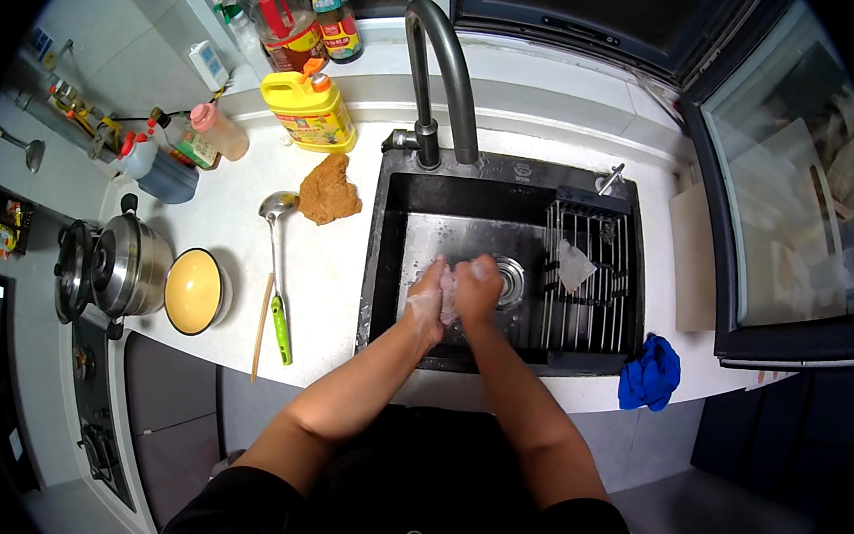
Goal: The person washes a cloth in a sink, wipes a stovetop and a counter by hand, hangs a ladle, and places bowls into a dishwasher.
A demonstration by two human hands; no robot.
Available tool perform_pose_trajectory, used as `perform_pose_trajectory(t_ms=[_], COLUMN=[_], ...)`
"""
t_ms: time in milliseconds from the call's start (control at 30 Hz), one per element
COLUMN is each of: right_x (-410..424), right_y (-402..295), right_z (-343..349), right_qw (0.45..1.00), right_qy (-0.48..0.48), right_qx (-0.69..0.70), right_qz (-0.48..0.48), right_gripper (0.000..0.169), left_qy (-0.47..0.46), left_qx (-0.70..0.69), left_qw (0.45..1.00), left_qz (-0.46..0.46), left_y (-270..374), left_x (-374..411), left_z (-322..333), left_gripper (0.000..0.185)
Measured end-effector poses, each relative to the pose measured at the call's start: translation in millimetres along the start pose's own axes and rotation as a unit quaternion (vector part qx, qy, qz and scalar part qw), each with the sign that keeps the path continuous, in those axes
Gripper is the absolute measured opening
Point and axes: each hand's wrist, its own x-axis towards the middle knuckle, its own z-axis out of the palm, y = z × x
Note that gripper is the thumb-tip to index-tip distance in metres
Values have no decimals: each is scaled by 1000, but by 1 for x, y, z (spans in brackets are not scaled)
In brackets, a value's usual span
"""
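Both hands are low over the black sink (388, 264), pressed close together near its metal drain strainer (510, 282). Between them shows a small pale pinkish, foamy wad (449, 299), perhaps a cloth; its exact kind is unclear. My left hand (428, 301) lies along the wad's left side, with white suds on the wrist and palm. Curled in a fist, my right hand (476, 290) grips it from the right, also sudsy. Behind them arches the dark gooseneck faucet (464, 82), with no water seen running from it.
A metal drying rack (587, 332) spans the sink's right side, holding a pale scrap (574, 266). Right lies a blue cloth (650, 373). Left are a brown cloth (331, 190), ladle (278, 214), chopsticks (262, 329), yellow bowl (194, 291), pot (133, 266) and yellow jug (309, 115). An open window sash (709, 214) juts in.
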Motion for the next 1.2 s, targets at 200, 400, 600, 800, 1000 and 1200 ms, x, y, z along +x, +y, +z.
perform_pose_trajectory(t_ms=[200,400,600,800,1000,1200], right_x=[-27,5,-12,-11,12,-11], right_y=[-51,26,2,-23,6,-43], right_z=[5,6,10,5,-9,1], right_qw=[926,995,949,955,998,943], right_qy=[-54,34,35,28,13,-63], right_qx=[-96,-65,-47,-72,-13,-54], right_qz=[-362,-67,-311,-285,55,-322], right_gripper=[17,14,14,14,9,12], left_qy=[-70,13,-120,-20,24,-247], left_qx=[-157,-42,-125,10,20,-202], left_qw=[983,998,978,997,998,934], left_qz=[-66,-38,-119,-76,-46,-163], left_y=[22,8,12,23,17,13], left_x=[4,-1,25,7,-7,36], left_z=[-18,2,-18,2,21,-29], left_gripper=[66,42,29,20,13,19])
